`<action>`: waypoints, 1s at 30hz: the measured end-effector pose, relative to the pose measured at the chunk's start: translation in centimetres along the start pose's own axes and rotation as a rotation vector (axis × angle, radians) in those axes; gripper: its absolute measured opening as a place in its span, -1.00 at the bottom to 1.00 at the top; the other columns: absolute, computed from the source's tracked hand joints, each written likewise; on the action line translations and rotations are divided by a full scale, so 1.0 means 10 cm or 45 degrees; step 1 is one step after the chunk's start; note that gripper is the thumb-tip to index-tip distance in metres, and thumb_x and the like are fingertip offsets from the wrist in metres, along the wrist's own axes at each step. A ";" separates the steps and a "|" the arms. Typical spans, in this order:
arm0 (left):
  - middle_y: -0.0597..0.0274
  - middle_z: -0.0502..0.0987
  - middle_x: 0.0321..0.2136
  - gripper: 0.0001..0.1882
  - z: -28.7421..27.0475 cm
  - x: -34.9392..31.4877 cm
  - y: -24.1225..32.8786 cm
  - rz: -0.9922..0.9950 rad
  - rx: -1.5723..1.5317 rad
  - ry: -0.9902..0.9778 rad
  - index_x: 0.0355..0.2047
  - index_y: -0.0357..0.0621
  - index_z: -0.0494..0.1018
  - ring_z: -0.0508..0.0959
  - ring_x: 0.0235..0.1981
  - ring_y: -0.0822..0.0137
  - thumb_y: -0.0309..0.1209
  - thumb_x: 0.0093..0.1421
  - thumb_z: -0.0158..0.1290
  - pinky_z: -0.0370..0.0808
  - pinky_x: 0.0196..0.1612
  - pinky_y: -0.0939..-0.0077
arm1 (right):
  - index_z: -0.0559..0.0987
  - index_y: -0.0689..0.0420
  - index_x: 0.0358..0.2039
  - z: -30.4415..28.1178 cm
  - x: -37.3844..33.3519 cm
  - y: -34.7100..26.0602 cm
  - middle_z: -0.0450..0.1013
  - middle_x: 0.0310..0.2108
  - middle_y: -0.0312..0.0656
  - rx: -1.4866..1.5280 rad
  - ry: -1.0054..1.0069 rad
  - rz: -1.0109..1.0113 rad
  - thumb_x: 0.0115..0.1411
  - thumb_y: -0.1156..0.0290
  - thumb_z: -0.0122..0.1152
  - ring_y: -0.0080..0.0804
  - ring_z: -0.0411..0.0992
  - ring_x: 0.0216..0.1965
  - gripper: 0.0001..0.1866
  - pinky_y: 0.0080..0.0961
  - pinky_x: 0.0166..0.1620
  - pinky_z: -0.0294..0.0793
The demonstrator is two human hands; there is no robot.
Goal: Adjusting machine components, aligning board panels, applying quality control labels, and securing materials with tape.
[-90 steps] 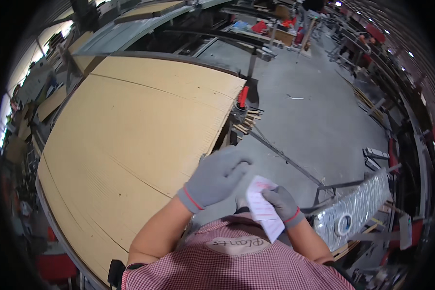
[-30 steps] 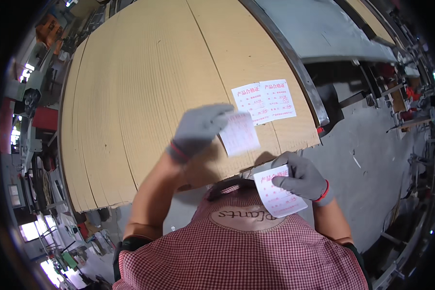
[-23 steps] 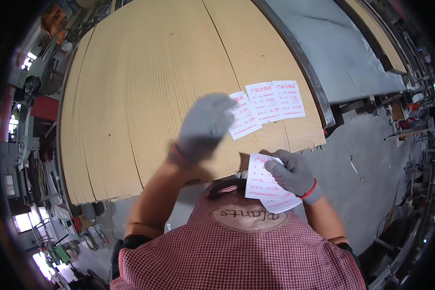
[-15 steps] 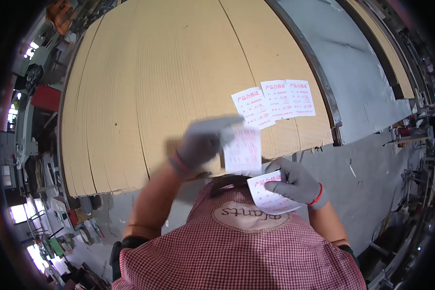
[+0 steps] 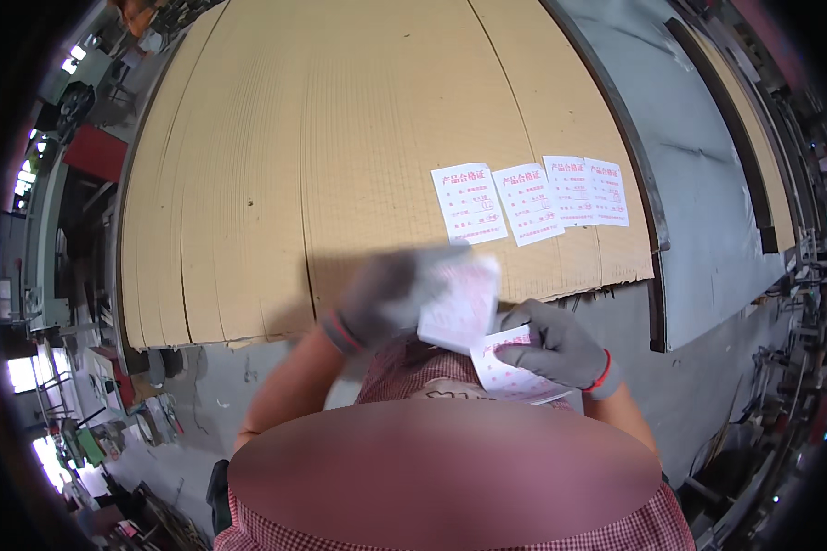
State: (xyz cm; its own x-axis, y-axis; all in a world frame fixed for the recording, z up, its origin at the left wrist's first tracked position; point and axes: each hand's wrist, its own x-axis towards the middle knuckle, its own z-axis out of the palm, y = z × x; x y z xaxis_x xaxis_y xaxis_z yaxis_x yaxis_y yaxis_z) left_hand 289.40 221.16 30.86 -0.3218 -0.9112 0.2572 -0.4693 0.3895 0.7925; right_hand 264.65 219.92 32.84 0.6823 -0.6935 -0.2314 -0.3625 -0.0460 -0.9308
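My left hand (image 5: 390, 289), in a grey glove and smeared by motion, grips a white paper slip with red print (image 5: 459, 298) over the board's near edge. My right hand (image 5: 565, 349), gloved in grey with a red cuff, is closed on a small stack of similar slips (image 5: 516, 372), thumb on top. The lower edge of the left hand's slip meets or overlaps this stack. Beyond my hands, several printed slips lie in a row on the tan cardboard sheet (image 5: 358, 138); the leftmost slip (image 5: 469, 207) lies closest to my left hand, and the two at the right overlap.
A grey-blue panel (image 5: 639, 92) with dark edge strips lies right of the cardboard. The cardboard's near edge is ragged. Grey floor (image 5: 680, 312) shows below it. Machines and clutter line the left side, including a red box (image 5: 95, 153). My checked apron fills the bottom.
Another slip now lies at the left end of the row. My left hand holds a slip by the stack in my right hand. The view has shifted, moving the row rightward in the picture.
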 end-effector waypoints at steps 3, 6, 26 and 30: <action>0.01 0.49 -0.25 -0.58 -0.55 0.18 -0.29 -0.328 0.014 0.017 -0.08 -0.24 0.39 0.50 -0.28 0.10 -0.37 0.02 0.06 0.43 -0.19 0.38 | 0.42 0.21 -0.45 0.11 -0.01 -0.03 0.30 -0.66 -0.42 0.512 0.133 0.121 0.08 0.40 0.19 -0.77 0.21 -0.61 -0.83 -0.74 -0.56 0.19; 0.01 0.45 -0.21 -0.59 -0.66 0.19 -0.60 0.048 0.537 0.319 -0.10 -0.22 0.40 0.46 -0.19 0.08 -0.38 0.00 0.07 0.39 -0.13 0.37 | 0.43 0.19 -0.50 0.21 0.10 -0.05 0.30 -0.67 -0.43 0.281 0.190 0.155 0.12 0.39 0.13 -0.77 0.19 -0.65 -0.84 -0.74 -0.60 0.19; 0.03 0.45 -0.25 -0.58 -0.70 -0.44 -0.20 0.133 0.399 0.412 -0.06 -0.11 0.37 0.44 -0.20 0.10 -0.34 0.04 0.04 0.40 -0.15 0.37 | 0.46 0.22 -0.54 0.74 0.53 -0.27 0.32 -0.67 -0.41 0.090 0.095 0.162 0.11 0.40 0.16 -0.74 0.19 -0.63 -0.82 -0.70 -0.58 0.21; 0.05 0.49 -0.33 -0.63 -0.50 -0.75 0.19 -0.205 0.208 -0.231 -0.09 -0.19 0.39 0.51 -0.28 0.20 -0.42 0.05 0.01 0.42 -0.15 0.39 | 0.48 0.22 -0.45 0.89 0.56 -0.43 0.36 -0.63 -0.38 0.049 -0.071 0.049 0.10 0.41 0.17 -0.71 0.25 -0.59 -0.86 -0.70 -0.52 0.28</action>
State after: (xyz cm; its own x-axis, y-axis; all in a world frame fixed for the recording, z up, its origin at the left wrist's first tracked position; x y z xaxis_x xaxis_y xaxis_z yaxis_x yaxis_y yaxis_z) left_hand 295.09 228.08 33.18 -0.3676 -0.9297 0.0204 -0.6475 0.2717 0.7120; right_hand 275.70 222.61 33.05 0.7029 -0.6532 -0.2814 -0.3651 0.0082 -0.9309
